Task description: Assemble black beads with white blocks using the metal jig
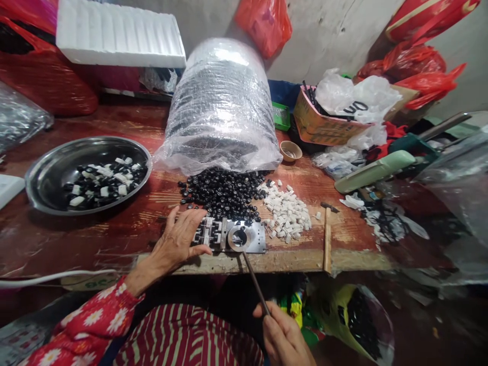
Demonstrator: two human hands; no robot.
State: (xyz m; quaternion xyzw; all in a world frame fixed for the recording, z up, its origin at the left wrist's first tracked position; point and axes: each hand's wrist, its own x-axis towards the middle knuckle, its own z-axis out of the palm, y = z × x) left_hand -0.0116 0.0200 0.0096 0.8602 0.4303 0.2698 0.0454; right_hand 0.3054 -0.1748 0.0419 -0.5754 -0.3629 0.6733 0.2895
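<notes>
Right hand (284,330): grip closed on long dark metal rod (253,277), likely stiff, best held near end; left hand (177,239) spread across silver metal jig (224,236), probably heavy.

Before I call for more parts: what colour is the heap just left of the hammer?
The heap of small pieces is white, seen best in the head view.

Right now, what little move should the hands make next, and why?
Maybe the right hand should ease the metal rod gently while the left hand steadies the metal fixture. The right hand already grips the rod, its far end is at the ring's near edge, and the left hand is at the fixture's left end.
</notes>
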